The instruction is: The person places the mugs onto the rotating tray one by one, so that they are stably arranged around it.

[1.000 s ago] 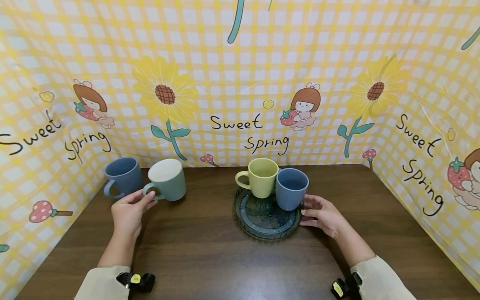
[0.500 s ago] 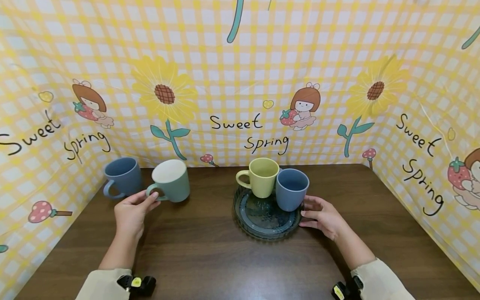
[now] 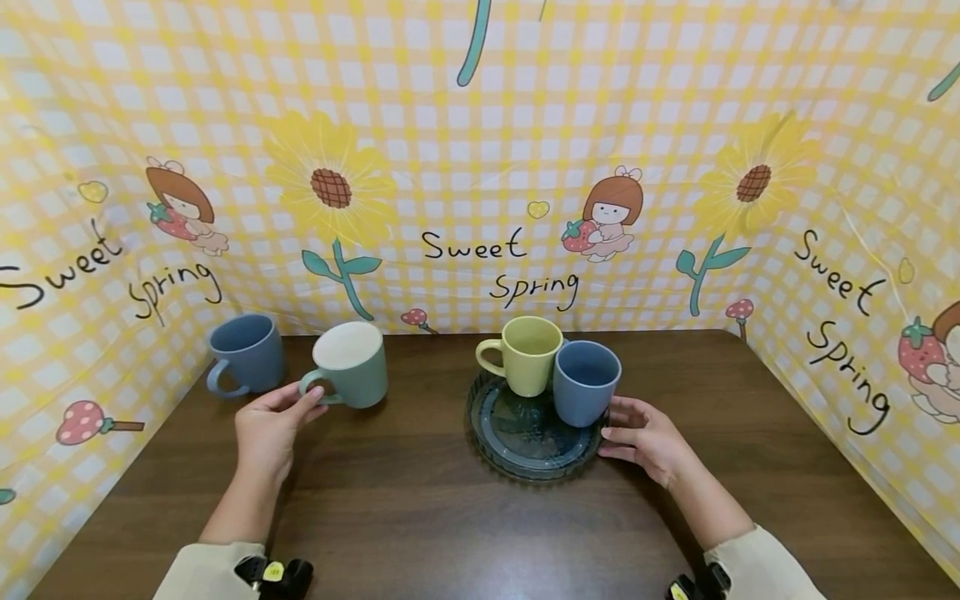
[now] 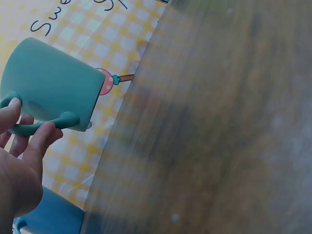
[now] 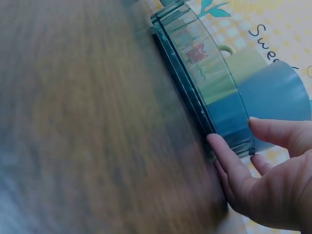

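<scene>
My left hand (image 3: 266,433) pinches the handle of a green mug (image 3: 352,367) with a white inside. In the left wrist view that mug (image 4: 53,80) is held up, with the backdrop showing between its base and the table edge. My right hand (image 3: 648,437) rests its fairly straight fingers against the side of a round, see-through blue-green tray (image 3: 517,467). In the right wrist view, one fingertip touches the tray's (image 5: 187,63) upper rim and another sits low by its base. A yellow-green mug (image 3: 528,358) and a blue mug (image 3: 585,387) stand on the tray.
A darker blue mug (image 3: 247,354) stands at the back left, close to the left hand, its handle toward the front. The brown wooden table (image 3: 420,517) ends at a yellow checked cloth backdrop (image 3: 450,167) behind and on both sides.
My left hand has moved a little to the right with the green mug, away from the darker blue mug. My right hand stays at the tray's side.
</scene>
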